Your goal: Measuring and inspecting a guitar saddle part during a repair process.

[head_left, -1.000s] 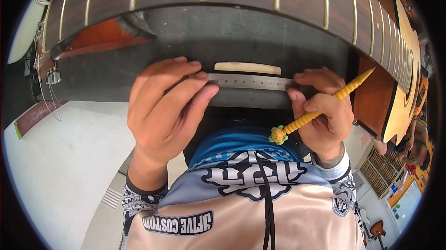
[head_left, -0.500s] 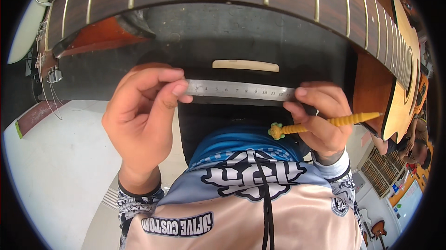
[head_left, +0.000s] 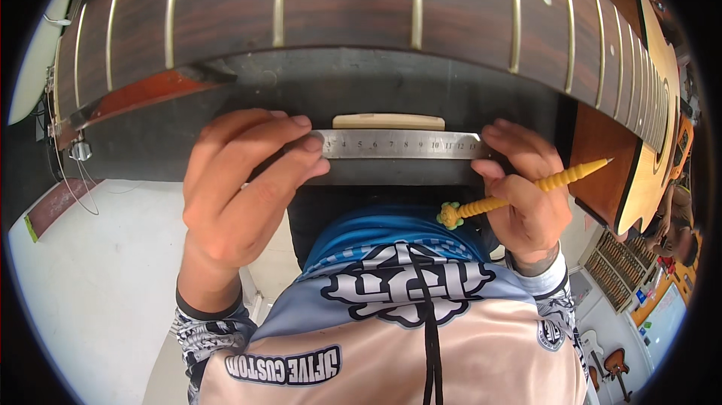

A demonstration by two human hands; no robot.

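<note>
Left hand [head_left: 244, 187] and right hand [head_left: 530, 187] pinch opposite ends of a steel ruler [head_left: 398, 145], fingers closed on it; the right also holds a yellow ridged pen [head_left: 565, 176]. On the dark desk [head_left: 301, 81], a slim cream strip [head_left: 387, 122] lies along the ruler's far edge, its length running left to right, its left end nearer the left fingertips.

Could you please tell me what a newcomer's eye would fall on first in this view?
Probably the long, dark fretboard, arching across the top toward the pale guitar body at the right. Next might come the ridged yellow pen in the right hand, its thin tip pointing right. In the middle, a steel ruler spans from the left hand to the right, beside a slim cream strip.
</note>
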